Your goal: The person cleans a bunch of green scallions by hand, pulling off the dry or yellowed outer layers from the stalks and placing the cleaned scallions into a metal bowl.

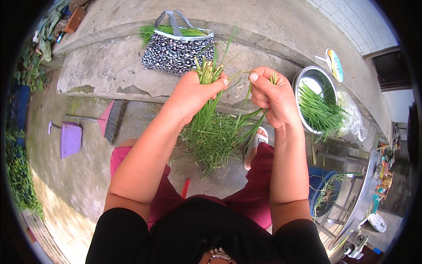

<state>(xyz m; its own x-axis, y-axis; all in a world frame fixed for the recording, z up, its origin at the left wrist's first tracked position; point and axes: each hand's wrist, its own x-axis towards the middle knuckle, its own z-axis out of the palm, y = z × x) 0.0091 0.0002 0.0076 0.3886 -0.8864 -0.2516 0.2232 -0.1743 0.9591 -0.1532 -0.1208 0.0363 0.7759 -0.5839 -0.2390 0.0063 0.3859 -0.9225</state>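
My left hand (194, 94) grips a bunch of green chives (207, 71), its pale cut ends upward and its leaves hanging down. Beside it on the right, my right hand (272, 94) holds a few loose chive stalks (245, 114) against its palm. Between thumb and forefinger it pinches a thin yellowish strand that stretches toward the bunch. On the ground beneath both hands lies a heap of loose chive leaves and scraps (214, 142). Behind my left hand, a black-and-white patterned bag (179, 52) with grey handles stands on the concrete step, filled with more chives (184, 32).
A metal basin (296, 99) of chives (318, 107) stands at right beside a clear plastic bag (354, 115). A hand fan (334, 65) lies above it. At left are a pink broom (107, 120) and a purple dustpan (71, 140). A blue bucket (318, 189) holds plant waste near a metal table (357, 194).
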